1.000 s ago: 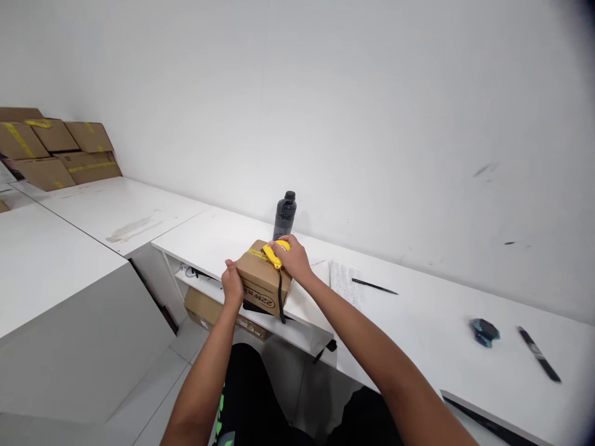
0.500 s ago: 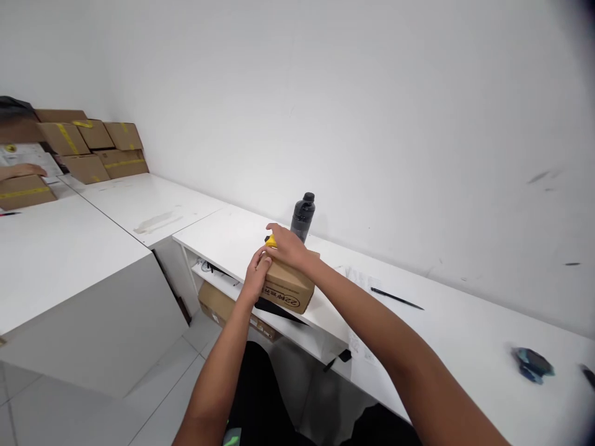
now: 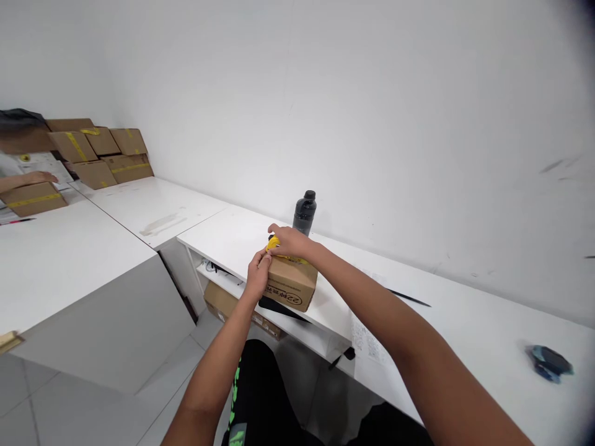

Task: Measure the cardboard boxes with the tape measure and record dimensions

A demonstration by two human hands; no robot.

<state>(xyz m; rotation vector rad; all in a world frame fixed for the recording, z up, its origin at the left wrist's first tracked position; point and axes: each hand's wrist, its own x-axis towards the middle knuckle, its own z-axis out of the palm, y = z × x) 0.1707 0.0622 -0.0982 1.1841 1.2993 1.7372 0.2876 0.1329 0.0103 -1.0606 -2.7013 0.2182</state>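
Note:
A small cardboard box [image 3: 292, 286] with black print on its side rests on the white shelf desk in front of me. My left hand [image 3: 258, 272] is closed at its left end, thumb along the top edge and fingertips close to the tape. In my right hand [image 3: 294, 241], over the top of the box, is a roll of yellow tape [image 3: 273, 243] with a dark bit at its far side. A yellow strip shows on the box top by my right wrist. Just behind the box stands a dark bottle [image 3: 304, 214] with a black cap.
To the right lie printed papers [image 3: 367, 337], a black pen [image 3: 409, 298] and a blurred dark blue object [image 3: 550, 362]. Several taped boxes [image 3: 130, 167] are stacked at the far left. Another person's hand [image 3: 39, 178] rests over a box there. A larger carton [image 3: 220, 300] sits below the shelf.
My right hand and the tape roll have shifted slightly, and a yellow strip now shows on the box top. My left hand stays at the box's end. The view has turned a little.

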